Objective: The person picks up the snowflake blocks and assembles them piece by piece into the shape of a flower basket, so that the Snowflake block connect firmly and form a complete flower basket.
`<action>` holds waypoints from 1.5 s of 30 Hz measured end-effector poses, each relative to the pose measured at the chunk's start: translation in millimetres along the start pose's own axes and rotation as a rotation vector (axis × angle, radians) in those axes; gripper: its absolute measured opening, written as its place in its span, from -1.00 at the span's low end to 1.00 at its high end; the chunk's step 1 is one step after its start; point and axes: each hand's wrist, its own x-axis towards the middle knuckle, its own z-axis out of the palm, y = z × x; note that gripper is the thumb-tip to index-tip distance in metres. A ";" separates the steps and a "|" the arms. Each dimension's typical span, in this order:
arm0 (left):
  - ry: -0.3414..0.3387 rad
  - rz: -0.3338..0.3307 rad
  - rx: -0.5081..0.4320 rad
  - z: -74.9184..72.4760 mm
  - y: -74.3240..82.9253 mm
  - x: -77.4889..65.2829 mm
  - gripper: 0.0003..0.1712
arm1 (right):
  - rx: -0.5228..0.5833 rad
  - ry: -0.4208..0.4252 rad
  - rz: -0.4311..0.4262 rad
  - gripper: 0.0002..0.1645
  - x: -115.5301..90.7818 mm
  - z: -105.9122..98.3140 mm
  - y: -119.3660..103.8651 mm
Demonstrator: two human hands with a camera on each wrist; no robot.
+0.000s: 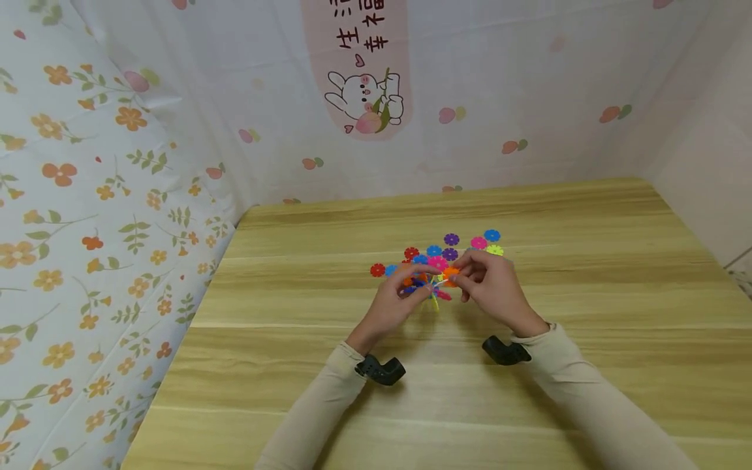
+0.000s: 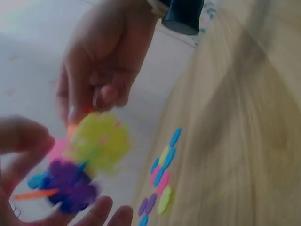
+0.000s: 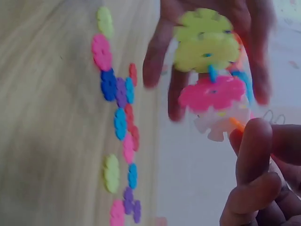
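Note:
My left hand [image 1: 389, 305] holds a cluster of slotted plastic flower discs joined edge to edge. Yellow discs [image 2: 102, 141] and purple discs [image 2: 70, 181] of it show in the left wrist view, a pink disc [image 3: 216, 93] and a white disc in the right wrist view. The left fingers spread around the cluster. Between thumb and fingers, my right hand [image 1: 498, 290] pinches an orange disc [image 1: 450, 276] at the cluster's right side. Seen edge-on in the right wrist view, the orange disc [image 3: 237, 124] overlaps the white one, its grasped edge hidden by fingertips.
Loose flower discs lie on the wooden table [image 1: 282, 307] just beyond the hands, among them a red disc [image 1: 377, 269], a blue disc [image 1: 492, 235] and a purple disc [image 1: 451, 239]. A printed cloth [image 1: 235, 85] hangs behind the table and along its left side.

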 end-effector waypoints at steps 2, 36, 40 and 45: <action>-0.024 0.012 0.001 -5.8 0.5 -0.4 -0.71 | -0.014 -0.012 -0.008 -0.91 1.0 -4.3 -1.3; -0.094 -0.044 -0.145 -6.5 -6.0 -2.0 -0.77 | -0.651 -0.283 0.166 -0.71 36.3 -71.3 75.1; -0.071 -0.055 -0.156 -5.9 -7.0 -1.7 -0.77 | -0.630 -0.290 0.192 -0.71 36.0 -73.8 75.8; -0.024 -0.081 -0.209 -4.8 -5.9 -2.1 -0.78 | -0.574 -0.327 0.187 -0.79 34.4 -73.6 74.4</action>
